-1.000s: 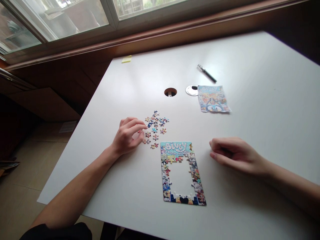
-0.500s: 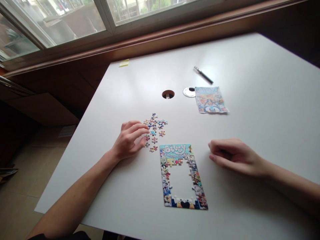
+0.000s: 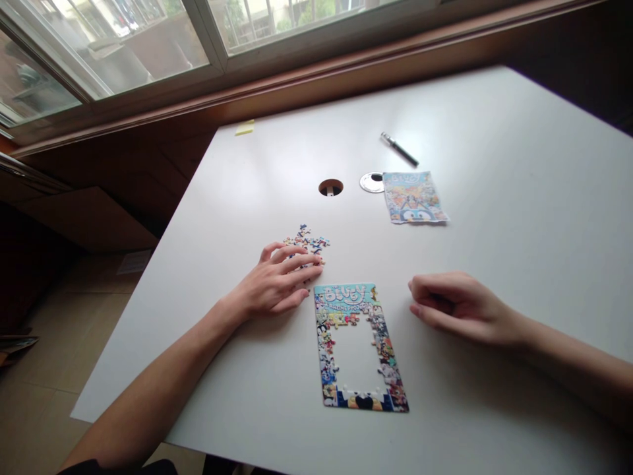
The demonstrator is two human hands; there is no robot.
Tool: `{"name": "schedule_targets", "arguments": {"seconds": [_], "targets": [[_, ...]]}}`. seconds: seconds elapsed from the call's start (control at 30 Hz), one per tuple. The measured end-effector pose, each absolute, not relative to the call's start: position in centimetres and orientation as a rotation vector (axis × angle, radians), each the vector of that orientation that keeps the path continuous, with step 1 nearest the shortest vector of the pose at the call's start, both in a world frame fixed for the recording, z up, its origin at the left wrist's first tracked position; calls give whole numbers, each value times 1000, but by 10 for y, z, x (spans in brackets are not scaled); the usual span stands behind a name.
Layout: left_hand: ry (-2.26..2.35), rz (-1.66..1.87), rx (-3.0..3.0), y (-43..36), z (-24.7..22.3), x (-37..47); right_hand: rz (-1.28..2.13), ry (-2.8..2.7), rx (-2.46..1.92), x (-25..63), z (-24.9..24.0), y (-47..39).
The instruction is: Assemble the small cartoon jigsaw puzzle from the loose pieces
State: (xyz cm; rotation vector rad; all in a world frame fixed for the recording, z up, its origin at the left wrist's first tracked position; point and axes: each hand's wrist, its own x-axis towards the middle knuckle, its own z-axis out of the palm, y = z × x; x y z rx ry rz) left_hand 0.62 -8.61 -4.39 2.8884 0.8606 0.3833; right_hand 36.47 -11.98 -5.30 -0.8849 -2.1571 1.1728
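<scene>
My left hand (image 3: pixel 279 280) lies palm down over a group of loose jigsaw pieces (image 3: pixel 309 244), its fingers stretched out and partly covering them. Just to the right of its thumb is a partly assembled puzzle (image 3: pixel 321 356), a colourful rectangular border with "Bluey" lettering along its top and bare white table showing through the middle. Right of the puzzle, my right hand (image 3: pixel 457 307) rests on the table in a loose fist. Nothing shows in it, though its palm is in shadow.
A creased picture sheet (image 3: pixel 416 198) lies farther back, overlapping a round metal cover (image 3: pixel 370 183). Beside that is a round hole (image 3: pixel 331 188) in the white table (image 3: pixel 519 198). A black pen (image 3: pixel 400 150) and a yellow sticky note (image 3: pixel 244 127) lie toward the window.
My left hand has moved right across the loose pieces, its fingers now flatter and covering more of them. My right hand stays in its loose fist beside the puzzle.
</scene>
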Motion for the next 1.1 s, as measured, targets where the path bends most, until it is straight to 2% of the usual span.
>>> {"name": "schedule_targets", "arguments": {"seconds": [0.33,0.6,0.7,0.87,1.1], "targets": [[861,255,2914,-85,-42,11,1153,-2171,-882,361,-49,-120],[841,184,2943,-86,-33,51,1149,-2165,-921,363,-51,-120],[888,330,2880,-74,-27,43,1170,-2153,-915,364,-53,-120],[1340,908,2536,-42,-25,-5,1161,-2168,-892,365,-54,-121],[1253,765,2391,-29,-39,-11,1147,-2166,-888,365,-55,-120]]}}
